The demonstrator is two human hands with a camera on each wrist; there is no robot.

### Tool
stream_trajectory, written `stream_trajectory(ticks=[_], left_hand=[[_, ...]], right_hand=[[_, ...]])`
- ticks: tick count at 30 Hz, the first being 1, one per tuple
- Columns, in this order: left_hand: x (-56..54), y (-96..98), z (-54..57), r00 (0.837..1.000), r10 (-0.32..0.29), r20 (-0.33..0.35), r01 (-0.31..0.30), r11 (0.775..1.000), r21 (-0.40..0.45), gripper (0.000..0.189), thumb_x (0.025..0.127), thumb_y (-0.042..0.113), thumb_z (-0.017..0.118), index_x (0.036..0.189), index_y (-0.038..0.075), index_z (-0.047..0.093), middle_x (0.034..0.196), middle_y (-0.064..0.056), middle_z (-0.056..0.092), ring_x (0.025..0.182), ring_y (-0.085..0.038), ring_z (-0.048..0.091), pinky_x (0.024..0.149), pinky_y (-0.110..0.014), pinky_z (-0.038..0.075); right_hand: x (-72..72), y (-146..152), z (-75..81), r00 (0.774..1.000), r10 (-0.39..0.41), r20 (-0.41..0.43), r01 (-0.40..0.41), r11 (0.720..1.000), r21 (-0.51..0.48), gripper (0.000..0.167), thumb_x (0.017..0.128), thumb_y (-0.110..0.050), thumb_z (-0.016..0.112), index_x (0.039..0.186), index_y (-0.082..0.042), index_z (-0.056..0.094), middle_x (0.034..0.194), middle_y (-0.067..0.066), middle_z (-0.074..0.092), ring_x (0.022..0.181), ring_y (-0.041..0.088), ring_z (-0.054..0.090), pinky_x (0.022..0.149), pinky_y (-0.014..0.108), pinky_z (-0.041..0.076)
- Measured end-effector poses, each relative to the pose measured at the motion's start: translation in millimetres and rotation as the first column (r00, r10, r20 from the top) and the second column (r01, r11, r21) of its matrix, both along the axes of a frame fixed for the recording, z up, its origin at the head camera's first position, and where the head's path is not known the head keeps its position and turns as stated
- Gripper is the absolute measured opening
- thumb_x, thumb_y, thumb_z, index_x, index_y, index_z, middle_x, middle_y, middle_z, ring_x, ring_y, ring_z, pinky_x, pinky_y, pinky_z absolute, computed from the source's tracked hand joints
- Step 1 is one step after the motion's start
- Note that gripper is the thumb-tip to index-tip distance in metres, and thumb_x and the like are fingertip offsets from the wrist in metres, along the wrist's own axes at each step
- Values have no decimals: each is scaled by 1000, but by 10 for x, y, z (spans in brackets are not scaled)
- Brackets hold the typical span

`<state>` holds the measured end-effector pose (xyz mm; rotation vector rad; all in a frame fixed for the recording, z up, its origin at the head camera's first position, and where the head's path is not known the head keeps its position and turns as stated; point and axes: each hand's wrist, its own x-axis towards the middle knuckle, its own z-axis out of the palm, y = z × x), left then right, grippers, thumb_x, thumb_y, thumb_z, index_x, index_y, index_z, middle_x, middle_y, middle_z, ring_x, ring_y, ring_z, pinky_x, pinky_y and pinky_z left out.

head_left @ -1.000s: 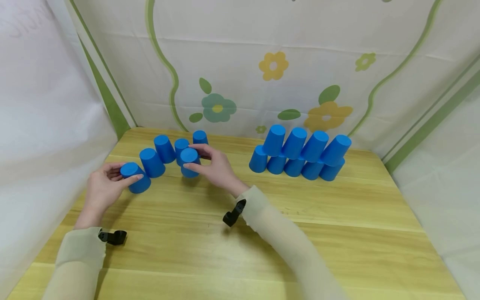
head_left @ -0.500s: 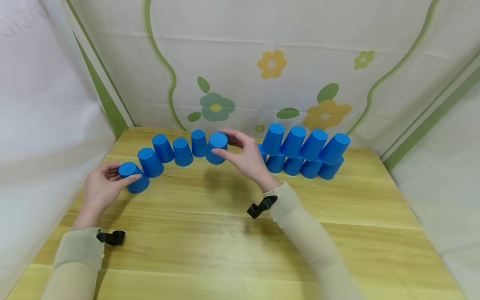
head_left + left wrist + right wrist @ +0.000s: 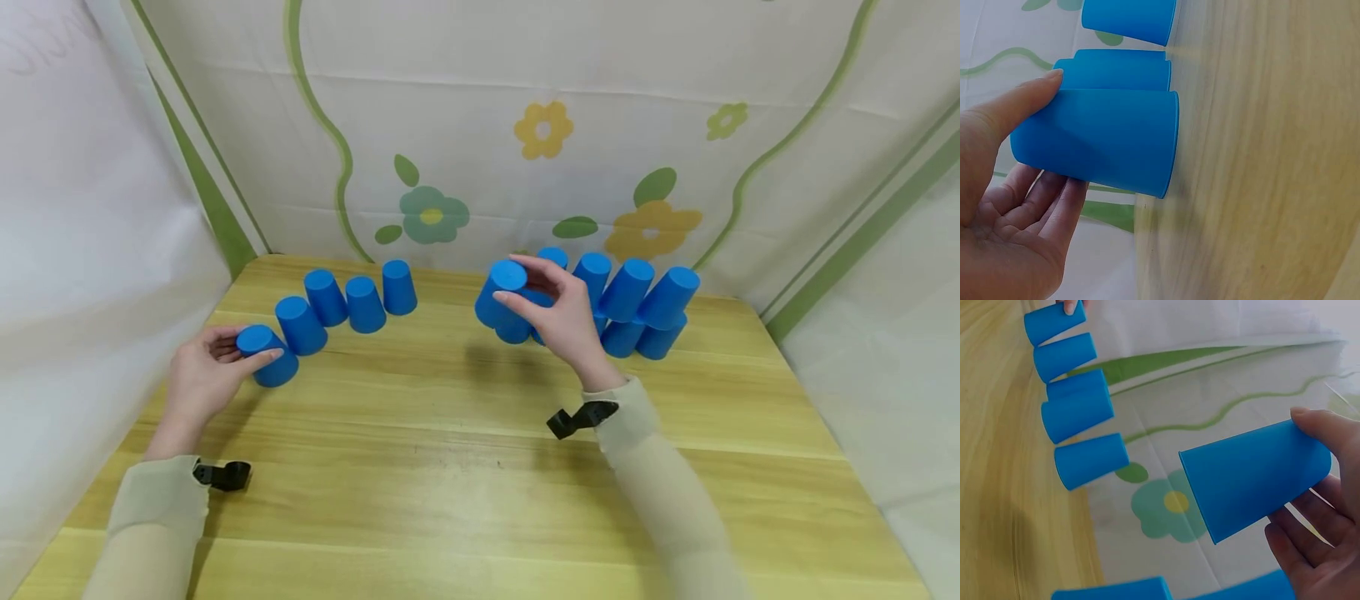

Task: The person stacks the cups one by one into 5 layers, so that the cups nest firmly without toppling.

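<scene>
My left hand (image 3: 206, 375) holds an upside-down blue cup (image 3: 1097, 140) standing on the table, thumb on one side and fingers on the other. In the head view my right hand (image 3: 562, 312) pinches another upside-down blue cup (image 3: 1257, 478) near its narrow base, raised above the table. That raised cup overlaps the left end of a two-tier stack of blue cups (image 3: 628, 292), and the hand hides part of the stack. Between the hands, several more upside-down cups (image 3: 365, 304) stand in a loose zigzag row leading away from the left hand.
The wooden table (image 3: 450, 500) backs onto a white curtain (image 3: 465, 108) printed with flowers and vines. White fabric also hangs along the left and right sides. Each wrist wears a small black camera mount (image 3: 225, 476) on its sleeve.
My right hand has lifted a cup from near the left row and carried it rightward to the stack's left end. The left hand has stayed on its cup.
</scene>
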<state>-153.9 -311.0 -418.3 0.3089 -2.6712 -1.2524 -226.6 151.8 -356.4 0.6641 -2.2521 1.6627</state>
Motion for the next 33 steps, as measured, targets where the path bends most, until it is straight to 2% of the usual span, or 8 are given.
stream_trajectory(ticks=[2,6,12,18,28,33], left_hand=[[4,-2,5,1000,-2,-2,2,1000,3,75,89,45,79,139,-5,53,132,-25,57,118,-39,58,85,-18,54],[7,4,11,1000,-6,2,6,1000,1,75,89,47,78,138,-4,53,132,-24,57,118,-39,58,84,-15,53],[9,9,12,1000,-15,11,15,1000,13,75,90,46,77,139,-5,52,132,-25,56,119,-40,56,84,-15,53],[12,-3,4,1000,-16,8,16,1000,26,75,89,46,78,138,-5,52,132,-23,56,118,-37,56,82,-11,51],[22,-19,11,1000,-24,11,24,1000,18,78,89,48,77,139,-5,51,132,-24,56,119,-39,56,80,-9,50],[21,-14,14,1000,-22,7,22,1000,9,77,89,48,78,139,-4,52,131,-24,56,117,-37,57,80,-9,50]], right_hand=[[23,106,13,1000,-10,-12,10,1000,-18,50,90,-27,81,137,-17,66,127,-5,67,114,16,63,100,42,51],[94,318,48,998,-55,-27,54,998,-32,49,90,-26,82,136,-20,67,126,-1,67,114,19,63,101,48,50],[200,627,94,988,-145,-51,143,989,-40,47,90,-13,81,135,-14,67,125,4,68,111,20,64,99,36,52],[238,885,173,975,-206,-81,196,974,-116,47,88,-1,80,133,-5,67,124,8,69,108,21,65,96,28,52],[251,1223,331,956,-286,-61,264,932,-247,46,86,0,81,130,-2,69,121,11,70,106,26,64,94,24,52],[194,1379,427,945,-321,-58,292,911,-291,46,84,0,82,129,0,69,119,12,71,104,25,65,90,22,53]])
